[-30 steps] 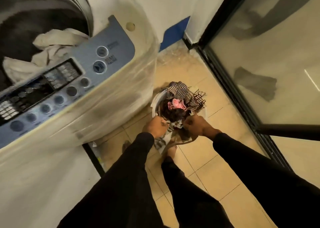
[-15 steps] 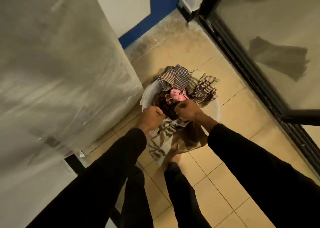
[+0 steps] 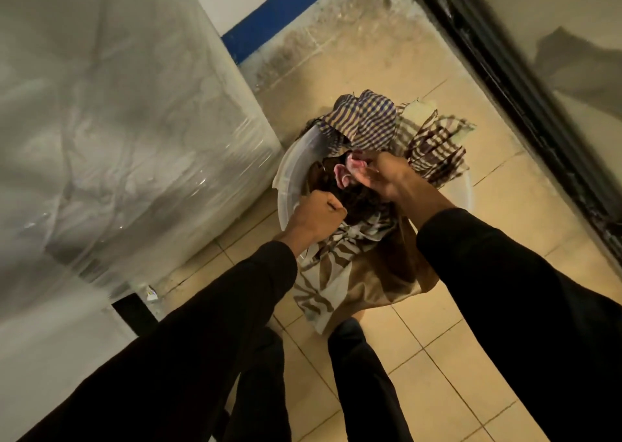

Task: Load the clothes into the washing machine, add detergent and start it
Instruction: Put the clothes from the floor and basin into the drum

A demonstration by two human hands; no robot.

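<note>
Gripping clothes [image 3: 340, 263] in the basin [image 3: 289, 172], both hands.

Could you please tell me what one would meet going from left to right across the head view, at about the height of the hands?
Plastic-wrapped washing machine → left hand → right hand → brown plaid cloth → black door frame.

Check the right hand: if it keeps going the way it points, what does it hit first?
Probably the pink garment lying on top of the pile in the white basin. The right hand reaches down and forward with its fingers right at it; depth is unclear, so contact may already exist.
</note>
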